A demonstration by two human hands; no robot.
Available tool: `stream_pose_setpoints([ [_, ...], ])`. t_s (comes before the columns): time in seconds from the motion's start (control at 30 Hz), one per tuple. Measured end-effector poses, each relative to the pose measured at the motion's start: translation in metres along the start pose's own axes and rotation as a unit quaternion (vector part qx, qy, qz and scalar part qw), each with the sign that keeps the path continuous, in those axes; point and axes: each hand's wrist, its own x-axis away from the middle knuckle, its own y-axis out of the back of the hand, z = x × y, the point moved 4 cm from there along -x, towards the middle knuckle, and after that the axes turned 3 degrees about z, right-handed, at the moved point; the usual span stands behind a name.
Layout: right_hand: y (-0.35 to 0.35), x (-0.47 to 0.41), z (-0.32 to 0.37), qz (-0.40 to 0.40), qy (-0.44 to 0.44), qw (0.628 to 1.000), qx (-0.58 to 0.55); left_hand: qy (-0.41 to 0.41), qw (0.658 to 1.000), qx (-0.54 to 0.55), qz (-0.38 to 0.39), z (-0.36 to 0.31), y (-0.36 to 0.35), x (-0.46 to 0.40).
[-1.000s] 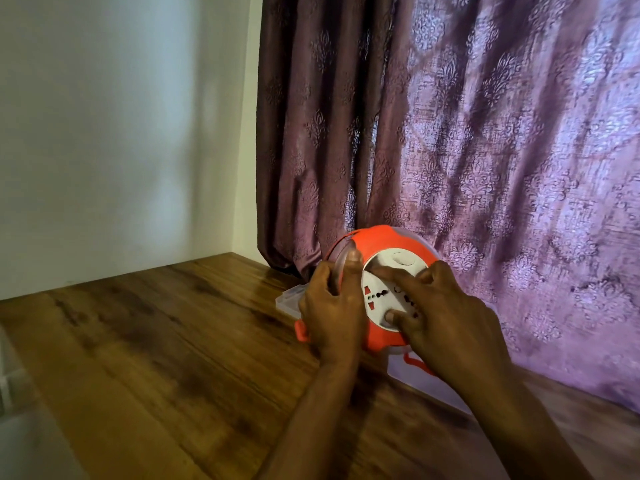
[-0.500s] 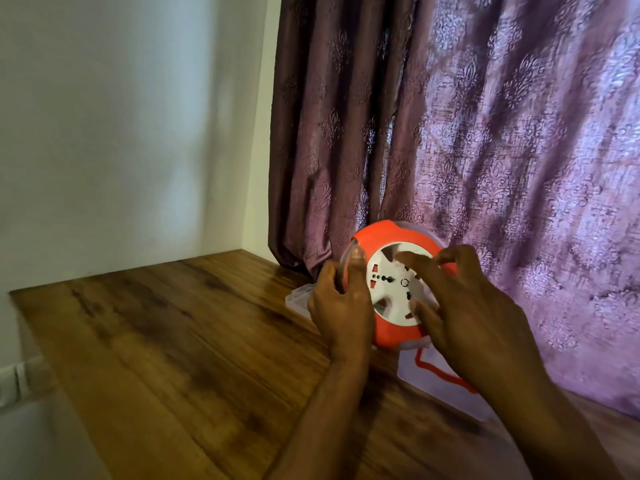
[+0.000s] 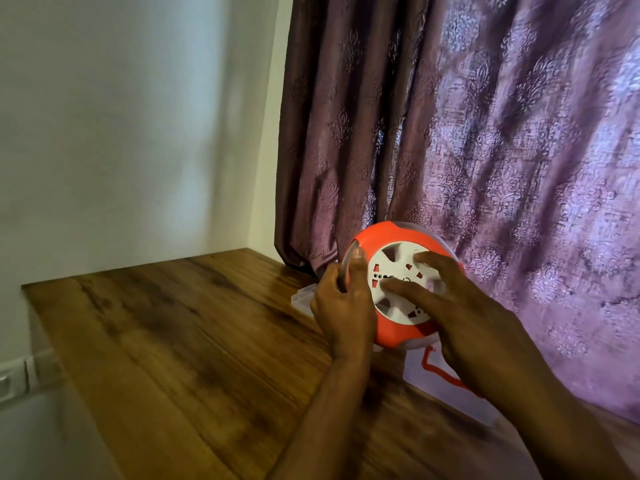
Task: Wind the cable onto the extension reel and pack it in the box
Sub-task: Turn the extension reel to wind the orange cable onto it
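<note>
The orange reel stands on edge near the far side of the wooden table, close to the purple curtain, its white socket face turned toward the camera. The left hand grips the reel's rim at 9 o'clock, thumb up along the front edge and fingers curled behind. The right hand comes in from 4 o'clock, fingers spread and fairly straight, fingertips pressing on the socket face. At 5 o'clock from the reel, a stretch of orange cable lies on a pale sheet or lid. A clear plastic piece shows at 8 o'clock, behind the left hand.
</note>
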Motion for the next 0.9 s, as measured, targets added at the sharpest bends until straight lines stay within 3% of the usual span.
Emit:
stream_pose_setpoints([
  [0.5,0.004,0.002,-0.017,0.050,0.020,0.998,0.027,-0.098,0.989,-0.065,0.092,-0.009,-0.010,0.002],
  [0.9,-0.003,0.004,-0.002,0.005,0.051,0.999,0.006,-0.113,0.983,-0.056,0.132,-0.010,0.004,-0.024],
])
